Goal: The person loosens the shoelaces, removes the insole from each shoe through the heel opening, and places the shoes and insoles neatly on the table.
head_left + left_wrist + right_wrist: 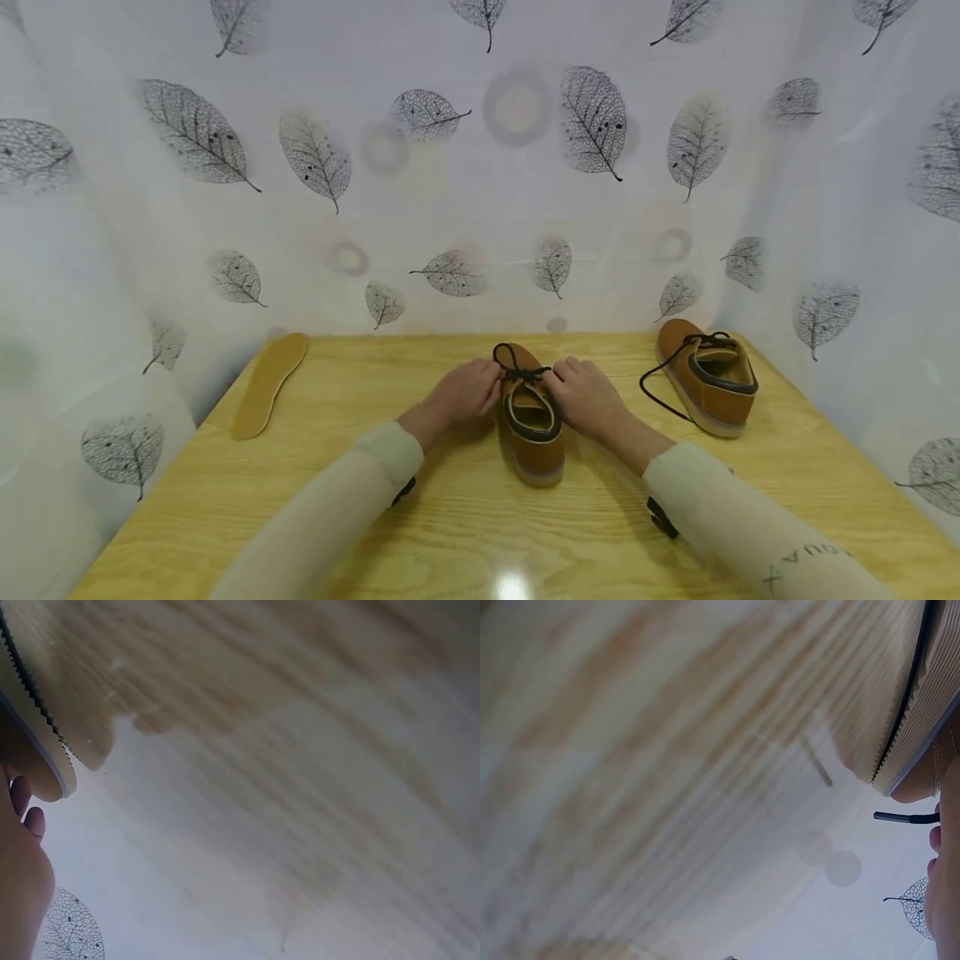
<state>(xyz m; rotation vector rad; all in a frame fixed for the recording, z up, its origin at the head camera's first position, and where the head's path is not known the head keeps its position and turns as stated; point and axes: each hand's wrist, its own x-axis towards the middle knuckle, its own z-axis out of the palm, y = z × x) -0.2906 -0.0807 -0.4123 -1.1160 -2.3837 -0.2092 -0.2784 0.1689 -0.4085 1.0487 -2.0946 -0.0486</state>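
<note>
At far left, a tan insole [270,387] lies loose on the desk [450,542], outside both shoes. The left hand [467,393] has its fingers curled and clamped on the black lace [521,375] of the middle shoe [540,460], which stands on the desk, toe away from the person; a knot and loops show there, so its tying looks nearly done. The right hand's [587,398] fingers pinch the lace's other side. At right, the second shoe [726,407] trails its lace onto the desk; that one seems left to tie.

The insole is flat, with rounded ends; the middle shoe has a smooth, leather-like brown upper, dark collar and pale ribbed sole; the second shoe matches.
</note>
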